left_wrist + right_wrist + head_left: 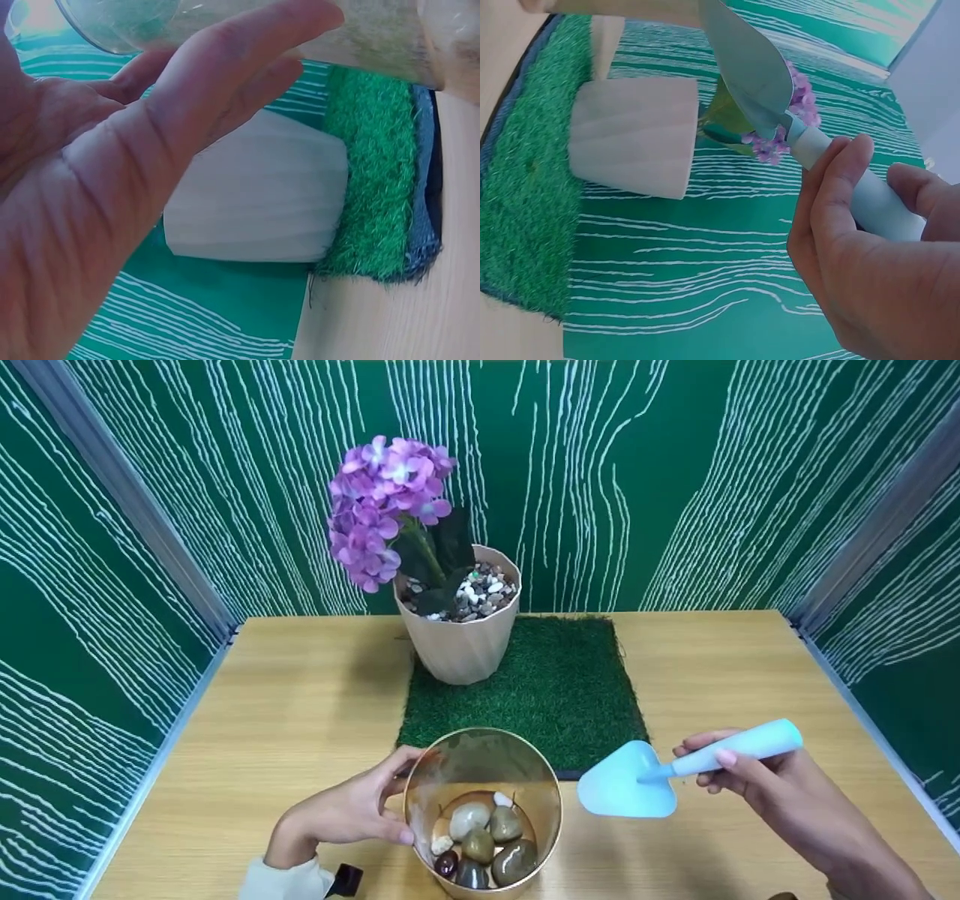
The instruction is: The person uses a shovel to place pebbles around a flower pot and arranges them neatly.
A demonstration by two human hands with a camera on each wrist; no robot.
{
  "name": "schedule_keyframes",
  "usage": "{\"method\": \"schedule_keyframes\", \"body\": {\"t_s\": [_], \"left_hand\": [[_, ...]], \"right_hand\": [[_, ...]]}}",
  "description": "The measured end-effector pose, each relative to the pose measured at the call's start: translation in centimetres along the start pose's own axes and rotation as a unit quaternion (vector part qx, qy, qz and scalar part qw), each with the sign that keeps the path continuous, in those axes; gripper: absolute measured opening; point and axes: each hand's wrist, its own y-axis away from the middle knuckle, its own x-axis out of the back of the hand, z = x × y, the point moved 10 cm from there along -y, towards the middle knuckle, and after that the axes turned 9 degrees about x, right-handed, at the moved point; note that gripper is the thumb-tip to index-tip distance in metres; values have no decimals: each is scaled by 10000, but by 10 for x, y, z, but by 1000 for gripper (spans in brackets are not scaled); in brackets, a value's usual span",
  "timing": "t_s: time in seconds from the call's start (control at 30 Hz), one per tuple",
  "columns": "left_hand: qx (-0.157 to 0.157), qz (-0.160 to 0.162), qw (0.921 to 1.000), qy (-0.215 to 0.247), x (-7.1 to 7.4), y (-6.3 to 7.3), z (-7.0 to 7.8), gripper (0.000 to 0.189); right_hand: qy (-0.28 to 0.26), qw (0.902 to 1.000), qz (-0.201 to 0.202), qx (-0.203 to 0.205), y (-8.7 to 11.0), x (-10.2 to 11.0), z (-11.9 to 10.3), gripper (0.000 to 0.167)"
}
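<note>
My left hand point(349, 810) holds a clear amber-tinted glass jar point(484, 761) by its left side, the thumb near the front and the fingers behind. Several smooth wet-looking stones point(478, 845) lie at the bottom of the jar, grey, olive and dark red, with small white ones among them. In the left wrist view the fingers lie along the glass wall point(367, 41). To the jar's right, my right hand point(776, 787) grips a light blue hand trowel point(626, 787) by its handle. The trowel's blade points left toward the jar, apart from its rim, with nothing on it.
Behind the jar lies a square of artificial grass point(562, 697) on the wooden table point(300, 697). At its back left corner stands a pale ribbed flowerpot point(461, 649) with pebbles and a purple flower point(390, 502). Green walls point(570, 472) with white lines enclose the table.
</note>
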Motion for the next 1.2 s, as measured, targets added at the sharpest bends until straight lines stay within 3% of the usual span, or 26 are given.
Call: {"method": "schedule_keyframes", "body": {"t_s": [0.13,0.37,0.43,0.6,0.8,1.0,1.2], "left_hand": [[-1,3,10000,-9,-3,-5,1,102],[124,58,9998,-107,-6,-11,0,103],[141,57,9998,-139,-7,-12,-1,103],[141,87,9995,-265,-9,-17,-1,102],[130,107,9993,-342,-11,-22,0,102],[269,174,9990,-307,-14,-28,0,99],[355,200,9981,-454,-15,-31,0,96]], "right_hand": [[-334,9991,6,265,-1,-3,-8,46],[-722,9926,849,476,-1,3,-15,45],[-752,9919,865,545,-2,1,-18,45],[-696,9942,445,690,-7,-15,-25,46],[-26,9958,-71,917,-16,-42,-37,39],[704,9832,-765,1501,-26,-76,-47,33],[938,9759,-1472,1307,-36,-106,-36,26]]}}
